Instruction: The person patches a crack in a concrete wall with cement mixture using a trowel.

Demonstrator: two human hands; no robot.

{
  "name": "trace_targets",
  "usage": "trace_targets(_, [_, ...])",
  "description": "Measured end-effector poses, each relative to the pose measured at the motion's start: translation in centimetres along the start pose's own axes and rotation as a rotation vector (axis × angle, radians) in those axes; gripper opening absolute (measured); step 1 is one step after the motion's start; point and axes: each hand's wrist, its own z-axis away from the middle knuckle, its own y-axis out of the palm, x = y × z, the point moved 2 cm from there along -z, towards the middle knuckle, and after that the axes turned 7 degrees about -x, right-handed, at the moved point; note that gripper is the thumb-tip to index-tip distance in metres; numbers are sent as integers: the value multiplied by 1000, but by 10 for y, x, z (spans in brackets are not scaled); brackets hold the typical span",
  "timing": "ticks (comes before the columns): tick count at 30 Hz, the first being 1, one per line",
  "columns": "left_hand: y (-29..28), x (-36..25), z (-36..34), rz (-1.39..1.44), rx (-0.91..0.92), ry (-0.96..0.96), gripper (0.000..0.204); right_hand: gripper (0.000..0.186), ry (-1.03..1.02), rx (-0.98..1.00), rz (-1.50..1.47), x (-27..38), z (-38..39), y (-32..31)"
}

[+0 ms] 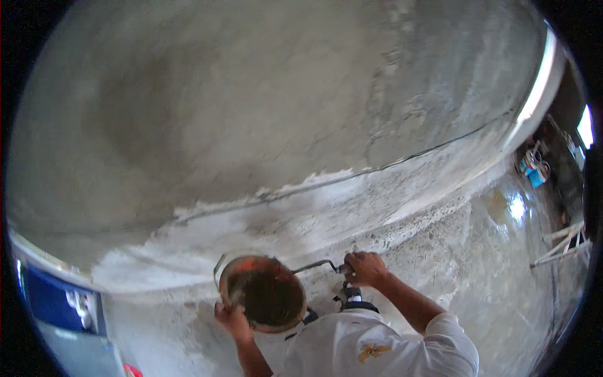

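An orange-red bucket [247, 264] with dark, wet-looking contents is in front of me, left of my body. A pale bail handle [219, 267] hangs at its far left side. My left hand [233, 321] grips the bucket's near left rim, thumb and fingers closed on it. My right hand [366, 269] is wrapped round the handle of a trowel [318, 264]. The trowel's bent metal shank reaches left to the bucket's right rim. Its blade cannot be made out against the bucket.
A wall [251, 113] of grey plaster rises ahead, with a paler rough band [301, 220] along its bottom. Rough concrete floor [433, 276] lies below. Right: a blue-and-white pail [535, 174] and a pale wooden frame [562, 245]. Left: a blue panel [53, 300].
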Motion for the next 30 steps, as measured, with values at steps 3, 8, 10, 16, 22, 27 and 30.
trace_targets(3, [14,-12,-1,45,43,-7,28,31,-80,152,378,23,-32,13])
trace_targets(8, [5,-40,-18,-286,86,238,28,22,-642,62,660,88,-60,-7])
trace_targets(10, [-4,-36,-23,-232,101,221,30,22,-669,128,635,107,-57,3])
trace_targets(16, [-24,-29,-35,-86,190,218,40,28,-549,611,555,155,-50,20])
trace_targets(22, [-54,-10,-58,4,208,283,34,33,-548,421,571,195,-46,10])
trace_targets(27, [-70,-3,-63,60,172,232,36,30,-454,167,647,201,-8,24])
trace_targets(30, [-68,-11,-56,53,188,219,36,25,-474,141,567,194,1,41])
